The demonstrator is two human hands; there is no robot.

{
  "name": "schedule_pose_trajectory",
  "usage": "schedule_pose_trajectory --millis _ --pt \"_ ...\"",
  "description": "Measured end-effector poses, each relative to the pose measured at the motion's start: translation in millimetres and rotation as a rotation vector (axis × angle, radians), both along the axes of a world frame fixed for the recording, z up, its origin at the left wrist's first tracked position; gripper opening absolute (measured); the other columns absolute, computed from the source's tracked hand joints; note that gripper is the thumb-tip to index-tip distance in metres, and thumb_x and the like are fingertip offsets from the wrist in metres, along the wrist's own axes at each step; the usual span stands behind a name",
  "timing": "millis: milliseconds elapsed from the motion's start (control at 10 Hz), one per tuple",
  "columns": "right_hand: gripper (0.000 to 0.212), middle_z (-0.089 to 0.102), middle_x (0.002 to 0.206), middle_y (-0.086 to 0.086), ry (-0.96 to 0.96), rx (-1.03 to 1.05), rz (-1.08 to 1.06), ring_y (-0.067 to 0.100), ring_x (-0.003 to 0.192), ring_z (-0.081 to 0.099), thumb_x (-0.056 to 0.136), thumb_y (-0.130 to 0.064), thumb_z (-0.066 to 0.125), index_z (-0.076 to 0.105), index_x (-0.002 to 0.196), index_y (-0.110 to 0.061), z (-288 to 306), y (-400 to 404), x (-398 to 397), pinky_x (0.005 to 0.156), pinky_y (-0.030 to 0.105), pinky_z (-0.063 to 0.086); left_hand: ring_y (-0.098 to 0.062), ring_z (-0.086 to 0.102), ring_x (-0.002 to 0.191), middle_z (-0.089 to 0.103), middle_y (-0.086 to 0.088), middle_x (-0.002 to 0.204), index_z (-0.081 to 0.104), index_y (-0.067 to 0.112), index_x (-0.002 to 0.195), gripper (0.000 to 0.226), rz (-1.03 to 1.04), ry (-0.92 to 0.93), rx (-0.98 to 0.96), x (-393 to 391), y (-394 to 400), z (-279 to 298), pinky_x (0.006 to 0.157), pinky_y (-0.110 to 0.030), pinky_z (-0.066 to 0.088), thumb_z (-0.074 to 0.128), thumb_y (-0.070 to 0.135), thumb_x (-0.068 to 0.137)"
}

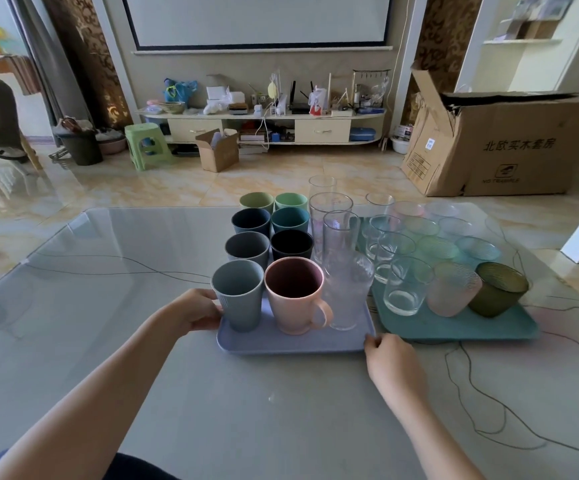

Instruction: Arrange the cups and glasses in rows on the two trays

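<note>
A lavender tray sits on the table in front of me. It carries two rows of coloured plastic cups, with a grey-blue cup and a pink mug nearest, and a row of tall clear glasses along its right side. My left hand grips the tray's left edge. My right hand holds its front right corner. To the right, a teal tray holds rows of short clear and tinted glasses, with a dark green glass at its near right.
The glass-topped table stretches left and toward me. Beyond it lie a tiled floor, a large cardboard box at the right, a green stool and a cluttered TV stand.
</note>
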State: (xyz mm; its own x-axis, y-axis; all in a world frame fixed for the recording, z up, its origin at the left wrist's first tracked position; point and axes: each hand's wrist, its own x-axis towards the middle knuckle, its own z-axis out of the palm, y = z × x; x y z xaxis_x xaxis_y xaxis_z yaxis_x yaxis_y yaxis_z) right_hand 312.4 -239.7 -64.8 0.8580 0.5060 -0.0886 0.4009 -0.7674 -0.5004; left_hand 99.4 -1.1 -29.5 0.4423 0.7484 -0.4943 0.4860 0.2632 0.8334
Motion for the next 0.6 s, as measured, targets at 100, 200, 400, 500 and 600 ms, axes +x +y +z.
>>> schedule_pose_trajectory --millis 100,200,400,500,600 --pt "0.039 0.067 0.103 0.016 -0.015 -0.030 -0.010 0.035 0.097 0.062 0.096 -0.037 0.040 0.064 0.098 -0.006 -1 0 6 0.068 0.034 0.042 -0.012 0.066 0.046 0.068 -0.004 0.052 0.063 0.004 0.076 0.030 -0.026 0.004 0.033 8 -1 0 0.046 -0.019 0.055 0.045 -0.019 0.085" --pt "0.037 0.066 0.102 0.017 0.015 -0.055 -0.008 0.035 0.095 0.061 0.095 -0.035 0.042 0.063 0.096 -0.005 0 0 17 0.070 0.033 0.044 -0.009 0.067 0.050 0.070 -0.003 0.061 0.066 0.011 0.078 0.029 -0.084 0.016 0.072 13 -4 -2 0.049 -0.017 0.054 0.050 -0.011 0.087" --pt "0.035 0.069 0.090 0.015 0.074 -0.021 0.085 0.034 0.086 0.065 0.095 -0.038 0.045 0.059 0.079 -0.011 4 -5 24 0.068 0.032 0.046 -0.009 0.069 0.056 0.071 -0.003 0.067 0.067 0.013 0.086 0.027 -0.117 0.019 0.048 13 -6 5 0.055 -0.019 0.058 0.050 -0.008 0.088" --pt "0.039 0.061 0.059 0.006 0.272 0.114 0.182 0.018 0.046 0.060 0.097 -0.030 0.045 0.053 0.064 -0.013 9 -17 23 0.047 0.021 0.045 -0.015 0.068 0.066 0.071 -0.005 0.078 0.063 0.011 0.096 0.025 -0.165 0.202 0.083 10 -5 14 0.060 -0.025 0.058 0.046 -0.006 0.089" --pt "0.034 0.056 0.057 0.006 0.513 0.371 0.210 0.013 0.038 0.052 0.101 -0.019 0.040 0.056 0.071 -0.010 34 -39 27 0.042 0.018 0.039 -0.028 0.065 0.081 0.068 -0.013 0.101 0.057 0.012 0.113 0.035 -0.134 0.400 0.474 4 13 31 0.068 -0.032 0.053 0.037 -0.004 0.089"
